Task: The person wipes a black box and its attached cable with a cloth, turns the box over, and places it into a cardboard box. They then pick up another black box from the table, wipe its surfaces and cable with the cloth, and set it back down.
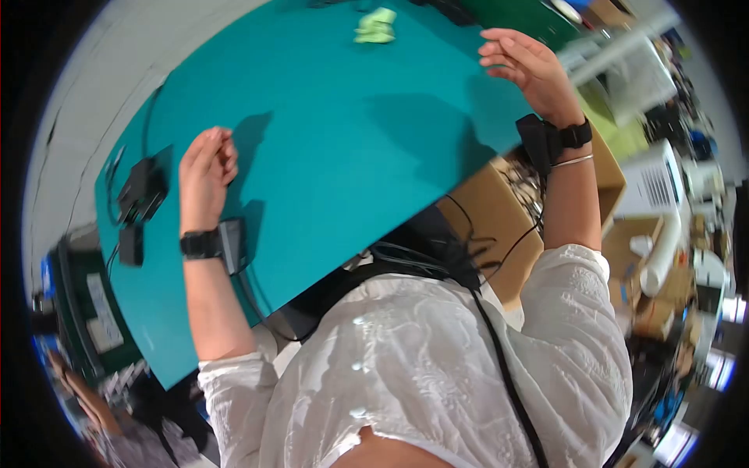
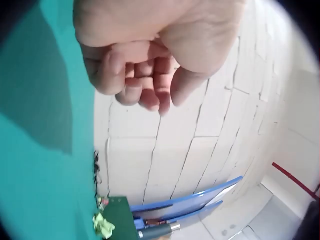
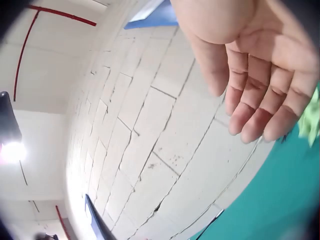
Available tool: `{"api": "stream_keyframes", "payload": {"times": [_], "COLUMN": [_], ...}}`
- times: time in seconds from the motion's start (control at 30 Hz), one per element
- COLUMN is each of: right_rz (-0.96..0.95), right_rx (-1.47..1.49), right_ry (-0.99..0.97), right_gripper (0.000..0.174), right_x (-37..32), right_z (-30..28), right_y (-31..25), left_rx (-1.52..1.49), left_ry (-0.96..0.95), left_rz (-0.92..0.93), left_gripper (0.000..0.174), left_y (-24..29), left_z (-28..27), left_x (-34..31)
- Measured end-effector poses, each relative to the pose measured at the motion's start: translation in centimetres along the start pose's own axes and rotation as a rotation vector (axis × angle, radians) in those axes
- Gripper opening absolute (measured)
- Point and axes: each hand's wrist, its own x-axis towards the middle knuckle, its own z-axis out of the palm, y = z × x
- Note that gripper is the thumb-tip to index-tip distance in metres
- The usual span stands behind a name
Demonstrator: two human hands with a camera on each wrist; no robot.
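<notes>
My left hand (image 1: 207, 175) hovers over the left part of the green table (image 1: 335, 171), its fingers loosely curled with nothing between them. The left wrist view shows that hand (image 2: 145, 65) from the palm side, and the palm is bare. Over the table's right edge my right hand (image 1: 530, 74) is raised, fingers slightly bent and holding nothing. In the right wrist view its palm (image 3: 270, 55) faces the camera. A crumpled light-green cloth (image 1: 376, 26) lies at the far side of the table, nearer to the right hand than to the left.
Black devices (image 1: 142, 191) with cables lie at the table's left edge. An open cardboard box (image 1: 499, 226) stands against the right edge, below my right forearm. A dark cable (image 1: 499, 351) runs down my front. Another person's arm (image 1: 86, 394) shows at the lower left.
</notes>
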Motion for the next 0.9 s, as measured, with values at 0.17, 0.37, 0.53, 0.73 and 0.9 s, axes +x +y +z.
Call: {"api": "stream_keyframes", "payload": {"times": [0.17, 0.37, 0.53, 0.73, 0.9], "right_rz": [0.301, 0.984, 1.412, 1.432, 1.398], "right_rx": [-0.24, -0.803, -0.926, -0.613, -0.536], "right_ry": [0.532, 0.6, 0.411, 0.607, 0.531], "right_gripper": [0.023, 0.023, 0.032, 0.04, 0.032], "right_x": [-15.0, -32.1, -37.3, -36.4, -37.1], "right_z": [-12.4, -19.3, -20.1, -20.2, -21.3], "right_y": [7.1, 19.9, 25.5, 27.5, 30.3], "left_rx": [0.148, 0.103, 0.113, 0.064, 0.046], "left_ry": [0.04, -0.004, -0.016, -0.044, -0.038], "left_rz": [-0.046, -0.013, 0.008, -0.004, 0.014], "left_gripper": [0.025, 0.027, 0.025, 0.023, 0.024], "left_y": [-0.7, -1.8, -1.8, -1.9, -1.8], "left_z": [-1.0, -3.6, -4.8, -5.5, -5.8], "left_x": [0.1, 1.0, 1.5, 1.5, 1.4]}}
